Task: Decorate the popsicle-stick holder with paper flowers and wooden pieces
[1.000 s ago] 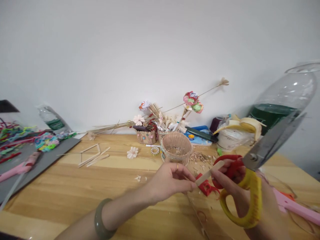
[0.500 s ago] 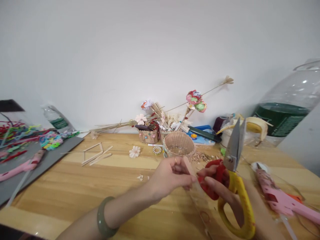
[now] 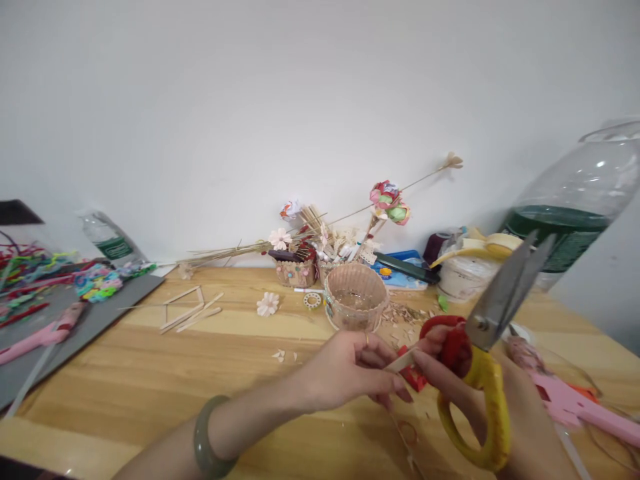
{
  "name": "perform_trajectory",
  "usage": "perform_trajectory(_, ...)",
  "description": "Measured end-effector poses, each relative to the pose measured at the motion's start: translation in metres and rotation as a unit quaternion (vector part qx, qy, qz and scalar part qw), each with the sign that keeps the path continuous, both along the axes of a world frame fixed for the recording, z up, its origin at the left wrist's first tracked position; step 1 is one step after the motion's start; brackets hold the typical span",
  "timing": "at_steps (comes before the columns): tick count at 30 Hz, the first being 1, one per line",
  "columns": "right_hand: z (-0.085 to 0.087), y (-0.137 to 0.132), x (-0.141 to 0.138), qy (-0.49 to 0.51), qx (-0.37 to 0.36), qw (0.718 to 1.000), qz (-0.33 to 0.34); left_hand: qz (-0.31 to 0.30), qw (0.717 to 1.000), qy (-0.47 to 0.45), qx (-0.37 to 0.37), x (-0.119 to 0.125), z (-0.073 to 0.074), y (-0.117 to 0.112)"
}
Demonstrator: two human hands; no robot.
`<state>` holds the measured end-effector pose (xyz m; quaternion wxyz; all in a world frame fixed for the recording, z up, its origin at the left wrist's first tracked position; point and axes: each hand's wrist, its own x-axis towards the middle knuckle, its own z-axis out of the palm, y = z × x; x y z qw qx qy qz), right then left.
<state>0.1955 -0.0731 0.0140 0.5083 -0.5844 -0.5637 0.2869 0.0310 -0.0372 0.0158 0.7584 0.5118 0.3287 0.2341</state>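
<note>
My left hand [image 3: 353, 373], in front of the round basket-like pot [image 3: 356, 300], is closed in a pinch on one end of a short, pale, flat strip [image 3: 401, 361]. The fingertips of my right hand [image 3: 445, 363] meet the strip's other end. That same hand carries scissors [image 3: 483, 380] with one red and one yellow handle, blades slightly apart and pointing up to the right. Whether the strip is wood or paper I cannot make out. A thin cord [image 3: 400, 437] lies below the hands.
Pale shavings [image 3: 405, 312] are scattered right of the pot. A pink glue gun [image 3: 570, 397] lies at the right; another pink glue gun [image 3: 45, 337] rests on the grey board [image 3: 107, 310]. Craft sticks [image 3: 187, 310], a beige flower [image 3: 268, 304] and a large bottle [image 3: 575, 193] are around.
Both hands have turned a little, and the strip has swung from upright to lying between the fingertips of both. The scissors have tilted further to the right.
</note>
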Motion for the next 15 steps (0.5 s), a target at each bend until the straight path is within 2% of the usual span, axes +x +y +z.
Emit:
perform_trajectory(2,-0.003,-0.001,-0.006,0.005,0.004,1.0,0.029,0.001,1.0,-0.001,0.022,0.001,0.002,-0.002)
perform_trajectory(5,-0.016,-0.006,-0.009,0.005,-0.02,0.999,0.045,0.044,0.997,-0.013,0.063,0.001,0.007,-0.004)
perform_trajectory(9,-0.037,-0.019,0.003,0.014,0.008,1.0,-0.017,0.086,0.991,-0.04,0.091,-0.004,0.011,-0.005)
perform_trajectory(12,-0.042,-0.026,0.017,-0.111,0.023,0.993,0.031,0.11,0.986,-0.048,0.113,-0.006,0.01,-0.005)
perform_trajectory(15,-0.04,-0.027,0.026,-0.228,0.037,0.97,0.071,0.111,0.985,-0.046,0.123,-0.006,0.008,-0.005)
